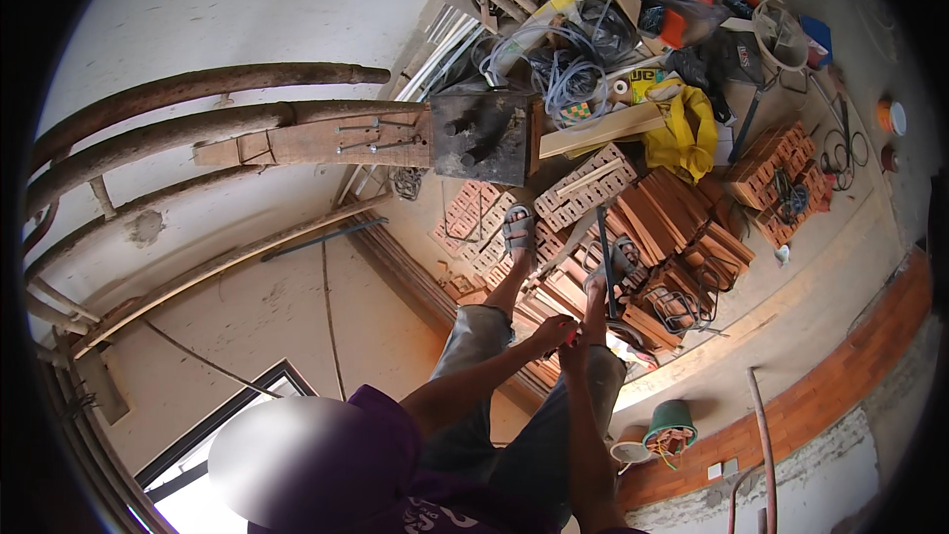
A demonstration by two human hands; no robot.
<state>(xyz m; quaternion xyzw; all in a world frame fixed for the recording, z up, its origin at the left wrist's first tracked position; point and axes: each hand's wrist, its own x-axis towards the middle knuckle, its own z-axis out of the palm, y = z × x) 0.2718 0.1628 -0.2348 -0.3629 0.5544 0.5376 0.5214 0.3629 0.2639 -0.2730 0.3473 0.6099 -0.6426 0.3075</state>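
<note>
The left hand (pixel 556 333) and right hand (pixel 576 351) meet, fingers closed on something red (pixel 570 341). A dark bar (pixel 604 262) runs away from them, nearer the right hand.

Head camera, high up, facing steeply down (fisheye, single view)

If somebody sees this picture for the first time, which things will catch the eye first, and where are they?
In the middle, the person's left hand and right hand meet close together around something small and reddish, above the stacked orange bricks the sandalled feet stand on. To the upper right, a bright yellow cloth lies beside a tangle of grey cables. On the left, rough wooden poles run along the plastered wall.
</note>
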